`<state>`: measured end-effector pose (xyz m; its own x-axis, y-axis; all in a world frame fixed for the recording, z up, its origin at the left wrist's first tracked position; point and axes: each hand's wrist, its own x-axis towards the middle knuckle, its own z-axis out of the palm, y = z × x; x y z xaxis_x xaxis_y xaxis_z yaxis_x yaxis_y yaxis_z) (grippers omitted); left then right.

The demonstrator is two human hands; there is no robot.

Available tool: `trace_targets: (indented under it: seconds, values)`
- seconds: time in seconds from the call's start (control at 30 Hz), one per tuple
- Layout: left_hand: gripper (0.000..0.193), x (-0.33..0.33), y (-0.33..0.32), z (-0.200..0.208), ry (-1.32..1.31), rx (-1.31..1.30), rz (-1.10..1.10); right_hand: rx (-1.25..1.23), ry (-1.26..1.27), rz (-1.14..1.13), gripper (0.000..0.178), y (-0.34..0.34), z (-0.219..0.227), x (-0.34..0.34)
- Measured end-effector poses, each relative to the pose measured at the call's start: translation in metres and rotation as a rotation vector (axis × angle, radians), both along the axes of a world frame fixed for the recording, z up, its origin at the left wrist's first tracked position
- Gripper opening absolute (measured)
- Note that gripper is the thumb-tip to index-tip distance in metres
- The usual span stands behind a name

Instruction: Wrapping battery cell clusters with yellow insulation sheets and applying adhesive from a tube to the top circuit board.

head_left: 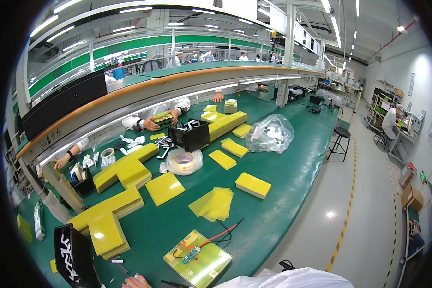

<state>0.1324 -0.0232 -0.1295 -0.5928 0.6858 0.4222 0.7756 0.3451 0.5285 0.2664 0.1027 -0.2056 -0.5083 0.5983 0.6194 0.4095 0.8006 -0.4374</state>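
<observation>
On the green surface (293, 168), the yellow pack (204, 270) lies near the left hand (137, 282), cut off below, its grip impossible to tell; the right hand is out of sight. The pack's loose wires (227, 232) could snag if brushed, straining the circuit board (192, 255). Farther off, a clear bag (271, 121) holds white pieces (273, 136); the nearer black bin (82, 246) holds white strips (67, 254).
</observation>
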Motion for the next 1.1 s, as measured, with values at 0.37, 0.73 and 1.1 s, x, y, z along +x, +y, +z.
trace_targets:
  seconds: [0.37, 0.73, 1.1]
  values:
    - [0.01, 0.025, 0.01, 0.031, 0.386, -0.036, 0.062, 0.056, 0.024, -0.028, 0.024, 0.003, 0.006, -0.003]
    - [0.007, 0.011, 0.012, 0.029, 0.488, 0.012, 0.06, 0.068, 0.038, -0.054, 0.022, 0.005, 0.006, -0.002]
    - [0.01, 0.016, 0.008, 0.032, 0.502, 0.002, -0.083, 0.079, 0.054, -0.067, 0.021, 0.004, 0.005, -0.004]
